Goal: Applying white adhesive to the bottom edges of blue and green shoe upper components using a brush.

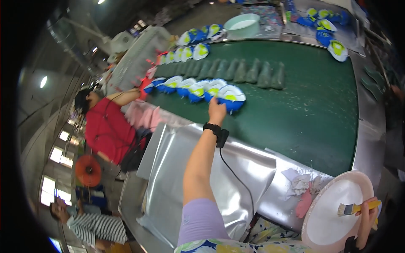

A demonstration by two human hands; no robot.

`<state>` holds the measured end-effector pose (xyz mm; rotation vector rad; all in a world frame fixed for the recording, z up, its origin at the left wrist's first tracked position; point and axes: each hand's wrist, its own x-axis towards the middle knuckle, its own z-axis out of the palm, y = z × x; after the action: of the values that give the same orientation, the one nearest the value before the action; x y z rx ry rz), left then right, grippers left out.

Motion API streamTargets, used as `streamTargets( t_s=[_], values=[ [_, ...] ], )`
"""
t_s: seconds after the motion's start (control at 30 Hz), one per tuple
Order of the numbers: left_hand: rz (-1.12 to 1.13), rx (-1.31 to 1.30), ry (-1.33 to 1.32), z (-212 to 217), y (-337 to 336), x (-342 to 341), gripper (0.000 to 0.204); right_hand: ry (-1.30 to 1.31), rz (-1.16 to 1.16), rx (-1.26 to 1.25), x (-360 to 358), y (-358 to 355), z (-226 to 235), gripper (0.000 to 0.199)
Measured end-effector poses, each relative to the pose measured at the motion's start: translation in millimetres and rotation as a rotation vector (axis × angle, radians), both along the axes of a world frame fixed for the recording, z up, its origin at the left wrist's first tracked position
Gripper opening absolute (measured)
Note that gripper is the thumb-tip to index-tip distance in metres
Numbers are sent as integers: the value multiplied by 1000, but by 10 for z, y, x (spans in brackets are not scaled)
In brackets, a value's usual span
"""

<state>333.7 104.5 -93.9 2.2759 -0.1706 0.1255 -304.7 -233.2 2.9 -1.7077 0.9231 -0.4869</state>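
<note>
My right hand (368, 216) is closed round the paintbrush (358, 207) above the basin (366, 182) of white liquid (331, 221); overloaded bristles (341, 210) could drip. Farther, my half-curled left hand (217, 111) touches the end blue shoe (233, 101) on the green worktop (303, 114), grip unclear; nudging could shift it.

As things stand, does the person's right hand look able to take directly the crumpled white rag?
Probably not directly: the right hand holds a yellow-handled brush, and the pale pink basin lies between that hand and the crumpled white rag.
</note>
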Motion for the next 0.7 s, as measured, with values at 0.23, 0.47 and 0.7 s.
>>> streamTargets(
  t_s=[0.23, 0.47, 0.7],
  values=[
    [-680, -216, 523, 1445, 442, -2653, 40, -293, 26, 306, -277, 146, 201, 19],
    [-799, -26, 481, 1748, 800, -4469, 35, -601, -209, 819, -667, 194, 308, 23],
    [-847, -766, 643, 2184, 326, -5392, 27, -652, 43, 777, -969, 178, 193, 21]
  ],
)
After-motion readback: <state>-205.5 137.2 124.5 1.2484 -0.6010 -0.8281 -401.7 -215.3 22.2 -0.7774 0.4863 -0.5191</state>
